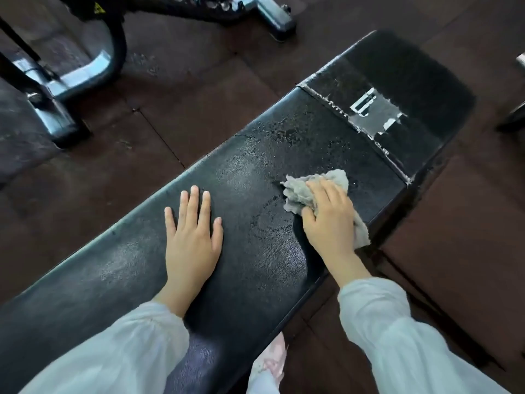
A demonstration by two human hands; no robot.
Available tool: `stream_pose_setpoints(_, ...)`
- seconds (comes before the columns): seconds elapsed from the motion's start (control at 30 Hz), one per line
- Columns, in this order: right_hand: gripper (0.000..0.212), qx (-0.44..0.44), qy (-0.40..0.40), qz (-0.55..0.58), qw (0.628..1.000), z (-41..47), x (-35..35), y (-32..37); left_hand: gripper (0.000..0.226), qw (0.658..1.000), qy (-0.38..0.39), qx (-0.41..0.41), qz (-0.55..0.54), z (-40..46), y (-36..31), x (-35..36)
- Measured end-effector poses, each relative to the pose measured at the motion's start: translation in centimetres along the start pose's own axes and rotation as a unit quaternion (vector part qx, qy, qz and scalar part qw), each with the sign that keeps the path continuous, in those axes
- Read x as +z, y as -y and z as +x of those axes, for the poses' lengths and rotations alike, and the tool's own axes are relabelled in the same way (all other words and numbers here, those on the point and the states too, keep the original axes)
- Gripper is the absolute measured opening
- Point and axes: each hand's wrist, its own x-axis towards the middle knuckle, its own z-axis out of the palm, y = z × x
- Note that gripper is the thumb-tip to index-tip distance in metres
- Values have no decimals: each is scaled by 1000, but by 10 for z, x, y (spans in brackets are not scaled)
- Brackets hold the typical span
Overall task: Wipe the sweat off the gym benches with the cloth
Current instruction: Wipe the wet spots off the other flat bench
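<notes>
Nearest you, both pale sleeves (119, 348) reach forward over the black padded table (255, 268), and a pink shoe (272, 358) shows on the floor just past its near edge. Your left hand (191, 237) lies flat on the padding, palm down, fingers straight and slightly spread, gripping nothing. To its right, your right hand (329, 217) presses the grey cloth (301, 191) onto the table near the right edge, fingers curled over the bunched fabric; one end of the cloth trails out under your wrist. Damp speckles and streaks mark the padding around and beyond the cloth. Farther on, a seam crosses the table, and past it sits a torn patch of silvery tape (375, 115). On the dark rubber floor (199, 103) beyond, at upper left, stand the metal feet of another machine (76, 78).
</notes>
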Motion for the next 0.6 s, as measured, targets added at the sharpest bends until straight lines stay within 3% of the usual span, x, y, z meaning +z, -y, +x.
stream_pose_setpoints(0.17,47,-209,49,37,976,-30,3,16,56,1000,-1,5,3,0,2,1)
stream_pose_setpoints(0.23,44,-200,31,10,979,-42,-6,-1,55,1000,-6,9,7,0,2,1)
stream_pose_setpoints(0.33,44,-106,-14,-40,993,-25,-11,-24,54,1000,-8,10,15,1,1,0)
stream_pose_setpoints(0.47,49,-14,-3,-13,1000,32,-2,-6,54,1000,-4,5,17,0,2,1)
stream_pose_setpoints(0.53,52,-47,28,4,999,43,6,19,54,1000,-4,1,20,0,2,2)
stream_pose_setpoints(0.6,50,-141,52,10,989,29,11,37,54,1000,-5,-1,17,1,2,1)
